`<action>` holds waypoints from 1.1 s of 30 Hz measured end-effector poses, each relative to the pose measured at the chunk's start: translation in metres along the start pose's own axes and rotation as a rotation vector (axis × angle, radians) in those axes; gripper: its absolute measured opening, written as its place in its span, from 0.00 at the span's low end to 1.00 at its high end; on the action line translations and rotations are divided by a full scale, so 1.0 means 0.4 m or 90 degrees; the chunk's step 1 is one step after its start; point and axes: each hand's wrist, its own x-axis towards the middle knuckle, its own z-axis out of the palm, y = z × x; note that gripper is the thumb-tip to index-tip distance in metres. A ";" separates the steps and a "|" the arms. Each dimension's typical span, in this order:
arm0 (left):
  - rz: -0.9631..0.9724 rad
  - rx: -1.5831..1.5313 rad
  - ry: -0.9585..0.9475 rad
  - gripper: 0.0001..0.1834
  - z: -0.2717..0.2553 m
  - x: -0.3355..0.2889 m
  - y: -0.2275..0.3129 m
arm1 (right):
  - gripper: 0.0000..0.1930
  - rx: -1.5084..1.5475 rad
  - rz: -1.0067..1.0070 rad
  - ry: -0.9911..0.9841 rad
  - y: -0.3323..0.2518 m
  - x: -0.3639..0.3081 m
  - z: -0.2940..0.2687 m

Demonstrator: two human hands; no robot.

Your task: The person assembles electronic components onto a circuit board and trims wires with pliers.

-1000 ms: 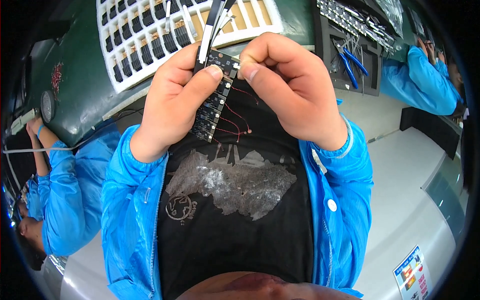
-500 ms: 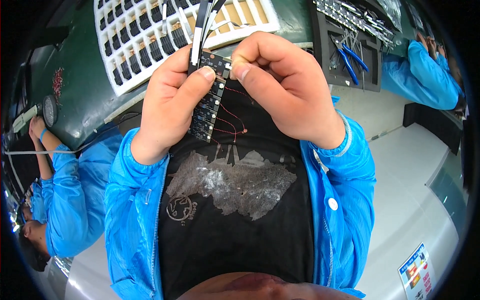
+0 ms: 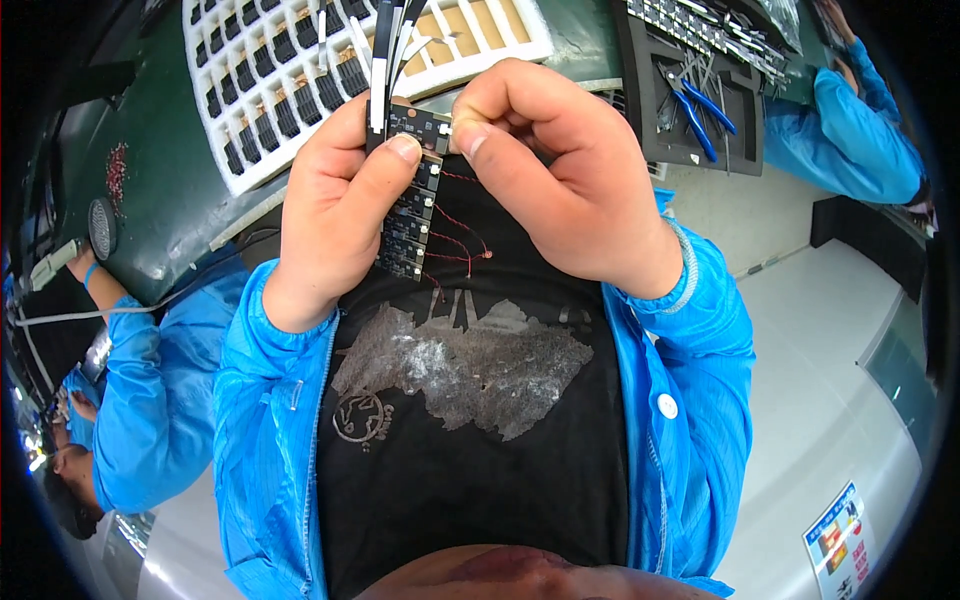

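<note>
The strip of black circuit boards [image 3: 408,232] sits at about eleven o'clock in my view, held up clear of the desk [image 3: 165,225]. My left hand [image 3: 345,195] grasps it near its top end, thumb across the face; a hard squeeze there could, I judge, flex the boards or stress small parts. My right hand [image 3: 575,185] has thumb and forefinger pinched at the strip's three o'clock edge, beside a white connector; I cannot tell what lies between them. A slip or sideways tug could bend that connector. Thin red wires [image 3: 462,242] dangle toward four and five o'clock, so a sleeve or finger could snag one and pull it loose. Flat ribbon cables [image 3: 380,75] rise toward twelve and could crease against the white foam tray [image 3: 538,38] behind if I tilt the strip. Blue-handled pliers [image 3: 695,122] lie between one and two o'clock, well apart from both hands.
</note>
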 end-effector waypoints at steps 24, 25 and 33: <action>0.005 0.035 0.049 0.11 -0.007 -0.002 -0.010 | 0.03 -0.155 -0.056 0.043 -0.001 -0.004 0.001; 0.005 0.037 0.046 0.11 -0.005 0.000 -0.009 | 0.03 -0.154 -0.057 0.046 0.000 -0.004 0.001; 0.051 0.154 0.096 0.10 0.016 -0.004 -0.005 | 0.02 -0.203 -0.151 0.061 0.007 -0.010 0.006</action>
